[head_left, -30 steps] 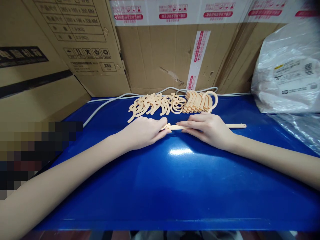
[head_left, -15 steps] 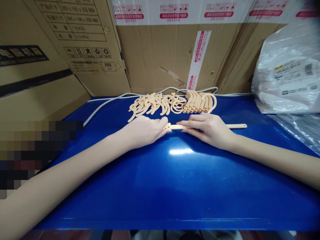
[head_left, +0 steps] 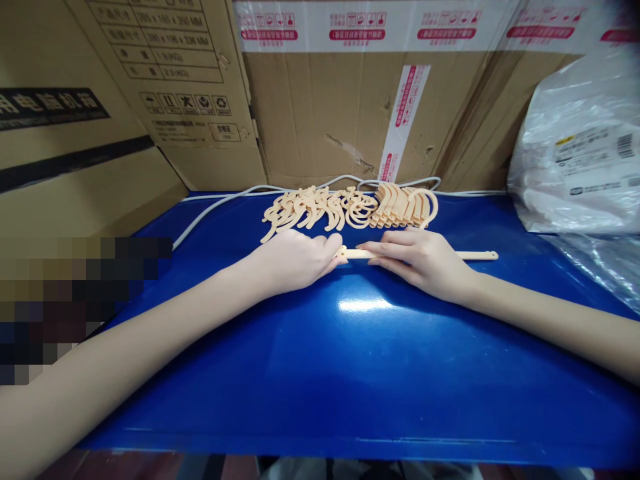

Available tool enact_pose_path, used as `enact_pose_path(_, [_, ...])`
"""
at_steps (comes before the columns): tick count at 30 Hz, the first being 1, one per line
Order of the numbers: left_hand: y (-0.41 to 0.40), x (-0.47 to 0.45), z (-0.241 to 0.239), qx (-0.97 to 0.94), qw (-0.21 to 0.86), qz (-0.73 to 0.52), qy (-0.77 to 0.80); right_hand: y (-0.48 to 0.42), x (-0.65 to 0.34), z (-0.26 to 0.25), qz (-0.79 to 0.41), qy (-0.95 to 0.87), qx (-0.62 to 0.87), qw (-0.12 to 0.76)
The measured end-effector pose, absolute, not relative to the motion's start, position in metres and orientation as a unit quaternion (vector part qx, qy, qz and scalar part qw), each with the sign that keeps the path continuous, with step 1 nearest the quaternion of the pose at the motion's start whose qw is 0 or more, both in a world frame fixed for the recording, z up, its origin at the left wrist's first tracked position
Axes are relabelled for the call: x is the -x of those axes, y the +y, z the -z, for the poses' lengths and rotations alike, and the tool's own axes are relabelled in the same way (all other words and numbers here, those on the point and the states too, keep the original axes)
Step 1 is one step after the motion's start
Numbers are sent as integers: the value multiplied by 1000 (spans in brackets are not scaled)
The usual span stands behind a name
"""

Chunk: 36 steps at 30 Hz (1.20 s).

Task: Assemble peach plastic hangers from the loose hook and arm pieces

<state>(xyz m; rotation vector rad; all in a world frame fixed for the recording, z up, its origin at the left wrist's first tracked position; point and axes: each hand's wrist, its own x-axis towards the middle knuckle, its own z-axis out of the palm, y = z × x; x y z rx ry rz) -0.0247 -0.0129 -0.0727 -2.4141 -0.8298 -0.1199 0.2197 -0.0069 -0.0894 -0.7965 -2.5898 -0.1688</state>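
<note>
Left hand [head_left: 295,260] was curled shut over one end of a slender peach plastic strip [head_left: 475,255], and the right hand [head_left: 425,263] closed its fingers along the middle. That two-point hold seemingly kept the single strip flat and steady on the blue table [head_left: 350,373]. Just behind lay loose hooks [head_left: 310,208] in a heap and stacked hooks [head_left: 405,205] nested on edge — too many to count. One white cable [head_left: 215,208], three cardboard boxes [head_left: 320,113] and one plastic bag [head_left: 580,147] stood beyond.
</note>
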Motion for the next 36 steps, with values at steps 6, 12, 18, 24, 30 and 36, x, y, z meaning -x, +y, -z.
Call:
enact_pose_path(6, [-12,25,72,902,294,56,-310,-6,-221,91,27,-931,288,221])
enact_pose_path(12, [-13,24,70,900,302,57,-308,-6,-222,91,8,-931,284,228])
enact_pose_path(18, [-13,26,68,894,329,88,-290,-6,-222,91,-17,-932,281,230])
enact_pose_path(24, [-14,26,66,896,323,104,-287,-5,-223,90,-52,-929,289,225])
enact_pose_path(30, [-13,26,70,893,326,108,-289,-4,-223,90,-56,-929,284,232])
enact_pose_path(36, [-11,28,70,895,339,146,-249,-5,-222,90,-35,-931,278,232])
